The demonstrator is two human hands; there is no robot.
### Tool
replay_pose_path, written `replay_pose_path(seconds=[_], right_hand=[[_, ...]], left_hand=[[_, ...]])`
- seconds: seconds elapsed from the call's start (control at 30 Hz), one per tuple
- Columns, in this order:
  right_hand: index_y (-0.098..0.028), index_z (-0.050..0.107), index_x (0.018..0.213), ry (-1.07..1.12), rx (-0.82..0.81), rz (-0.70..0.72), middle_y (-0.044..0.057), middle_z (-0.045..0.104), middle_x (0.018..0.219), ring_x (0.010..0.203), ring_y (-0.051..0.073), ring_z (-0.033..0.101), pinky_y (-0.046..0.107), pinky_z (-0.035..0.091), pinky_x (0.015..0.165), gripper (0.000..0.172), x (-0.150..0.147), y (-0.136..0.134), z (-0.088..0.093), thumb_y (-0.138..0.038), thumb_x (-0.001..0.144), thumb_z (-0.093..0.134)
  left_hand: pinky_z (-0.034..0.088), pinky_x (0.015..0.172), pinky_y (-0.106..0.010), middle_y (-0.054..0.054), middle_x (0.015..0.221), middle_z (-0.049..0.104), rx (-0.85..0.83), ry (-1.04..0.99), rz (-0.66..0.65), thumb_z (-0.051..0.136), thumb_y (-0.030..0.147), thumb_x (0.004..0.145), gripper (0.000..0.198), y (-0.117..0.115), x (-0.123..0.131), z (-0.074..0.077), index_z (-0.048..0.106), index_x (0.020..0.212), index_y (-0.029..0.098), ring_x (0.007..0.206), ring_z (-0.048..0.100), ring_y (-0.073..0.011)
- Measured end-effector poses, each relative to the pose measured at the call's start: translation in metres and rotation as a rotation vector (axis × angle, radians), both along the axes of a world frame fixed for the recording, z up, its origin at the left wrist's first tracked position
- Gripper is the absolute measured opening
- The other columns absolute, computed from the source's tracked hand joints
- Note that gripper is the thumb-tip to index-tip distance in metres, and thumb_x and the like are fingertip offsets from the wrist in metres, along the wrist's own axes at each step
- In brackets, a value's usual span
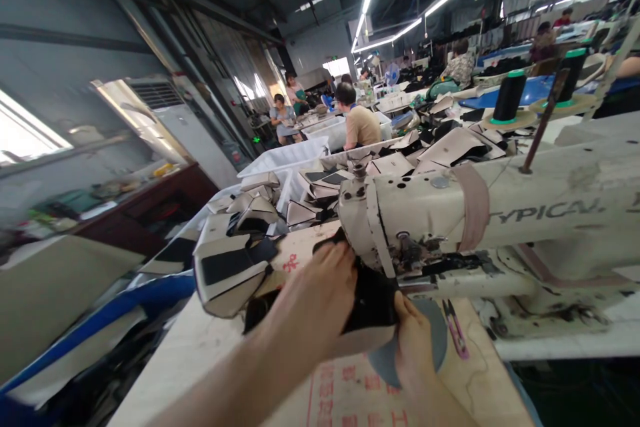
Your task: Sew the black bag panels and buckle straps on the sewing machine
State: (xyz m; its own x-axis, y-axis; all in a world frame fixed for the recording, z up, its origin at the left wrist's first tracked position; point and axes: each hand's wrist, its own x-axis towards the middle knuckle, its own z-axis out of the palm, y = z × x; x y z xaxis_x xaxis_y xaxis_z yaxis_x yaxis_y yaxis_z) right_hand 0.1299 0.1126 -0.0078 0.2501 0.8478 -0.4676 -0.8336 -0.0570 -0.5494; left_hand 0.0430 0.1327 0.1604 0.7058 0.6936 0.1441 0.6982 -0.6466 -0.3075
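Note:
A black and beige sewn piece (373,303) sits at the head of the sewing machine (415,213). My left hand (325,290) is curled over its far left side, and part of the grip is hidden behind the knuckles. At the near right edge, my right hand (414,330) pinches the same piece, thumb on top, just below the needle area. The needle itself is hidden from view. Partly behind my right hand lies a grey rounded panel (436,330). Thread snips (456,332) with pink handles rest on the wooden board to its right.
Finished-looking beige and black pieces (233,267) are stacked left of the machine on the board (165,353) with red lettering. White bins (285,159) stand behind. Black thread cones (509,97) rise at the right. Several people sit farther back, one in a tan shirt (363,125).

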Motion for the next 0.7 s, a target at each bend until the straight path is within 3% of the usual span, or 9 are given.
replay_pose_path(seconds=[0.07, 0.13, 0.2, 0.27, 0.33, 0.4, 0.53, 0.7], right_hand=[[-0.013, 0.066, 0.083, -0.015, 0.007, -0.004, 0.006, 0.066, 0.079, 0.068, 0.016, 0.058, 0.025, 0.045, 0.061, 0.039, 0.001, -0.002, 0.001, -0.043, 0.058, 0.069], [-0.013, 0.066, 0.082, -0.033, 0.014, -0.009, 0.006, 0.066, 0.079, 0.067, 0.016, 0.058, 0.024, 0.045, 0.06, 0.037, 0.001, -0.003, 0.0, -0.041, 0.057, 0.069], [-0.013, 0.066, 0.081, -0.05, 0.022, -0.008, 0.005, 0.066, 0.077, 0.066, 0.015, 0.058, 0.022, 0.044, 0.058, 0.035, 0.001, -0.004, -0.002, -0.038, 0.057, 0.069], [-0.013, 0.066, 0.082, -0.065, 0.028, 0.001, 0.004, 0.066, 0.075, 0.065, 0.015, 0.058, 0.022, 0.043, 0.056, 0.034, 0.002, -0.004, -0.005, -0.036, 0.057, 0.068], [-0.015, 0.066, 0.085, -0.072, 0.03, 0.006, 0.004, 0.066, 0.08, 0.07, 0.015, 0.059, 0.022, 0.045, 0.059, 0.033, 0.002, -0.003, -0.006, -0.035, 0.059, 0.067], [-0.016, 0.065, 0.088, -0.066, 0.035, 0.009, 0.005, 0.066, 0.087, 0.079, 0.017, 0.059, 0.023, 0.046, 0.066, 0.035, 0.002, -0.002, -0.006, -0.035, 0.059, 0.066], [-0.015, 0.064, 0.093, -0.035, 0.053, 0.037, 0.007, 0.066, 0.083, 0.074, 0.02, 0.06, 0.027, 0.047, 0.063, 0.04, 0.002, -0.003, -0.005, -0.033, 0.057, 0.067], [-0.015, 0.065, 0.089, -0.012, 0.055, 0.039, 0.005, 0.066, 0.082, 0.071, 0.017, 0.059, 0.026, 0.046, 0.064, 0.039, 0.003, -0.003, -0.004, -0.035, 0.056, 0.069]], left_hand=[[0.037, 0.089, -0.032, -0.005, 0.102, 0.062, -0.055, 0.014, -0.016, 0.05, 0.022, 0.079, 0.018, -0.034, 0.002, -0.028, 0.063, 0.092, 0.019, 0.1, 0.053, -0.0192], [0.037, 0.088, -0.036, -0.011, 0.104, 0.062, -0.027, -0.019, 0.091, 0.047, 0.021, 0.08, 0.021, -0.049, 0.011, -0.061, 0.063, 0.092, 0.016, 0.101, 0.053, -0.0232], [0.04, 0.079, -0.039, -0.014, 0.088, 0.066, -0.048, -0.053, 0.298, 0.039, 0.026, 0.084, 0.03, -0.043, 0.023, -0.089, 0.065, 0.084, 0.013, 0.086, 0.059, -0.0247], [0.04, 0.074, -0.04, -0.015, 0.071, 0.066, -0.085, -0.101, 0.455, 0.03, 0.036, 0.087, 0.046, -0.027, 0.035, -0.106, 0.065, 0.071, 0.011, 0.072, 0.061, -0.025], [0.039, 0.073, -0.039, -0.015, 0.062, 0.065, -0.093, -0.182, 0.563, 0.024, 0.045, 0.086, 0.056, -0.011, 0.044, -0.115, 0.064, 0.068, 0.009, 0.064, 0.061, -0.0242], [0.039, 0.073, -0.036, -0.015, 0.061, 0.065, -0.05, -0.282, 0.656, 0.023, 0.049, 0.085, 0.058, -0.002, 0.05, -0.12, 0.062, 0.081, 0.006, 0.061, 0.062, -0.0228], [0.039, 0.067, -0.032, -0.014, 0.064, 0.065, 0.053, -0.429, 0.81, 0.026, 0.048, 0.084, 0.055, -0.003, 0.058, -0.129, 0.055, 0.095, 0.002, 0.06, 0.06, -0.022], [0.037, 0.07, -0.032, -0.013, 0.069, 0.065, -0.082, -0.512, 0.761, 0.029, 0.04, 0.086, 0.044, 0.0, 0.056, -0.133, 0.06, 0.086, 0.01, 0.065, 0.059, -0.0207]])
